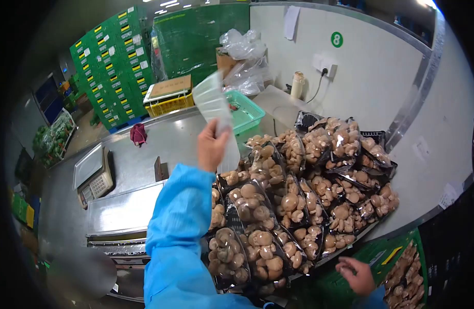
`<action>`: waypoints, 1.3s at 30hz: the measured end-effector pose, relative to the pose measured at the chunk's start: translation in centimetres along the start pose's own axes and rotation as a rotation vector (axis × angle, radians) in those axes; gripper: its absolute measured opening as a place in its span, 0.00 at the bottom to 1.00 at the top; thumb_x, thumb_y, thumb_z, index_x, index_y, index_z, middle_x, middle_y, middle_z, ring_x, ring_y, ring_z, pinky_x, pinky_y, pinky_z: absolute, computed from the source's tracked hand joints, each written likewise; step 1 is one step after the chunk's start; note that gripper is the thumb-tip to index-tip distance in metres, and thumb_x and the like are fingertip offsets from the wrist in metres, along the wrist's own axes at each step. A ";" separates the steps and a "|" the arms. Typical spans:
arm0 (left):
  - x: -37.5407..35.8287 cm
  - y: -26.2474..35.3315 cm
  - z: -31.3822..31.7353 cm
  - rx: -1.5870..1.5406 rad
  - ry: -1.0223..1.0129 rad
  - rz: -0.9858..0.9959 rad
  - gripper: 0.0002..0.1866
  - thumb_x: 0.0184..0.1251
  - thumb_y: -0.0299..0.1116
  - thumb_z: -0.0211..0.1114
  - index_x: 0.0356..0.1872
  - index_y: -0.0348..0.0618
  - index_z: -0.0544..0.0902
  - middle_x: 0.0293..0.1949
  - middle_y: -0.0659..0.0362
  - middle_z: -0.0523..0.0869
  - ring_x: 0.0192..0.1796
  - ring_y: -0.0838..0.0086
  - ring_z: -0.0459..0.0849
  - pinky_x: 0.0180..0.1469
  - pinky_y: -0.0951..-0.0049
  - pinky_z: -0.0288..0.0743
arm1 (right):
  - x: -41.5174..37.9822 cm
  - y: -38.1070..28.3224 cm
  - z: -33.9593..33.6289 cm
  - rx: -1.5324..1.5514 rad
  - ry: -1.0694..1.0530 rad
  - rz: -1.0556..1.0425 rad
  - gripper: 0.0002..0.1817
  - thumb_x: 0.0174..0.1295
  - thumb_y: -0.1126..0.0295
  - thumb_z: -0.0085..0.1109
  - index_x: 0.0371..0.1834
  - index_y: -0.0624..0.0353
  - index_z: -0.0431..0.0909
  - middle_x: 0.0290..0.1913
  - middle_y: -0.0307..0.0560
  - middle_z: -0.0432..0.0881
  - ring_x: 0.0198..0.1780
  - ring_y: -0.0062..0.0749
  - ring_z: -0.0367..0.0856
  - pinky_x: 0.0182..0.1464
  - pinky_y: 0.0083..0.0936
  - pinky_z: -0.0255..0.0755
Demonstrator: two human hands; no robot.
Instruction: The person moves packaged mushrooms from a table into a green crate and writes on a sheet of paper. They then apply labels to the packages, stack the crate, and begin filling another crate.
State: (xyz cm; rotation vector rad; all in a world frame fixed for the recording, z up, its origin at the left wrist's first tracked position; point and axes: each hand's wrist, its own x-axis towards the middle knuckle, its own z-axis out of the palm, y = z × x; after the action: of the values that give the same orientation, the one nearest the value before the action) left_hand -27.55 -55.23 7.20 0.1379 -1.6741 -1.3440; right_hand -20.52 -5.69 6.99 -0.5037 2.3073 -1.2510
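Note:
My left hand (212, 146), in a blue sleeve, grips a translucent plastic sheet or bag (215, 100) above the table, left of the mushroom packs. The sheet is blurred and partly covers a turquoise basket (247, 114). Many wrapped black trays of brown mushrooms (265, 208) are piled on the table. At the lower right, my right hand (356, 275) has its fingers apart and holds nothing, beside a green crate (401, 252) with loose mushrooms (406, 273).
A scale (94, 175) and a metal wrapping machine (125, 211) stand at the left. A dark red cloth (138, 134), a yellow crate (169, 105) and a bottle (297, 85) lie farther back. Green crates (113, 67) are stacked behind. A white partition (373, 67) bounds the right.

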 end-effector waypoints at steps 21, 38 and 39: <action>-22.1 20.0 -0.8 0.775 -0.617 0.968 0.13 0.46 0.32 0.64 0.37 0.55 0.83 0.37 0.65 0.82 0.41 0.74 0.81 0.49 0.66 0.71 | 4.6 2.0 -0.9 1.294 -0.212 0.023 0.25 0.63 0.47 0.52 0.55 0.54 0.71 0.52 0.47 0.76 0.56 0.43 0.72 0.58 0.48 0.63; -11.6 15.3 -20.8 -0.070 0.565 -0.209 0.10 0.62 0.29 0.63 0.44 0.41 0.79 0.41 0.60 0.82 0.46 0.74 0.79 0.51 0.72 0.73 | 33.0 -13.4 10.4 0.498 -0.466 -0.318 0.12 0.64 0.67 0.54 0.45 0.64 0.76 0.39 0.47 0.82 0.38 0.28 0.81 0.40 0.22 0.74; -12.0 15.1 -22.7 -0.059 0.608 -0.216 0.11 0.62 0.29 0.63 0.45 0.42 0.78 0.44 0.59 0.81 0.50 0.73 0.77 0.53 0.71 0.73 | 36.6 -14.0 11.9 0.369 -0.433 -0.362 0.12 0.63 0.68 0.55 0.44 0.66 0.76 0.38 0.46 0.82 0.37 0.27 0.81 0.39 0.21 0.74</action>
State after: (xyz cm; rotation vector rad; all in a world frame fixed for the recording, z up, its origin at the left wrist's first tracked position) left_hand 1.89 -58.01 11.04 0.6411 -1.1260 -1.3329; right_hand -42.72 -40.02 5.03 -0.9765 1.6264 -1.5127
